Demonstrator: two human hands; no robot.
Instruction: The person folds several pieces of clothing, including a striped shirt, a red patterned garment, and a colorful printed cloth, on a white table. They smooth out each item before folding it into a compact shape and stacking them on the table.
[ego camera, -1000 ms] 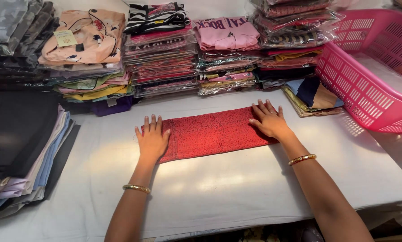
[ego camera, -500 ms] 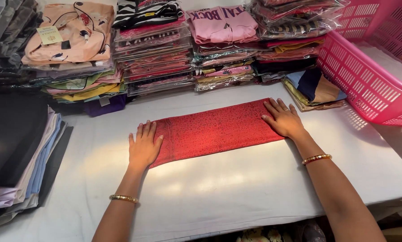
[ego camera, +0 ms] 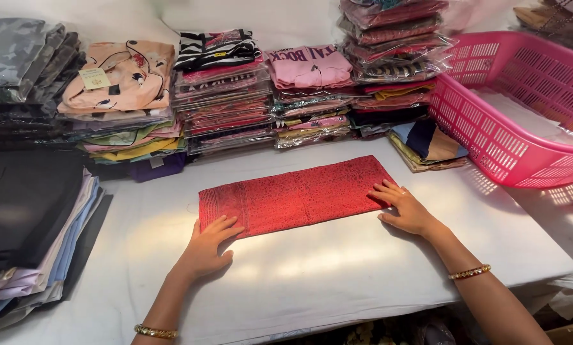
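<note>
A folded rectangle of red patterned cloth [ego camera: 296,197] is laid flat on the white-covered bench [ego camera: 337,268], its long side running left to right and slightly tilted, the right end lying farther from the person; the left hand [ego camera: 208,246] is spread palm down at the near left corner of the cloth, with the fingertips [ego camera: 230,223] resting on the red fabric and the palm on the bench; the right hand [ego camera: 406,207] is pressed flat at the near right corner, its fingers [ego camera: 382,190] laid over the cloth edge; nothing is gripped by either hand, each grip being open and flat; a gold bangle [ego camera: 470,273] is worn on the right wrist and another gold bangle [ego camera: 155,331] on the left wrist.

Behind the cloth, stacks of folded garments in clear plastic wrappers [ego camera: 225,96] are ranged along the back of the bench; a peach printed garment [ego camera: 117,76] tops the stack to the left and a pink printed garment [ego camera: 309,67] tops one nearer the middle; a pink slotted plastic basket [ego camera: 491,137] is set to the right, well apart from the right hand; a pile of dark and pale folded clothes [ego camera: 27,223] is stacked at the left edge.
</note>
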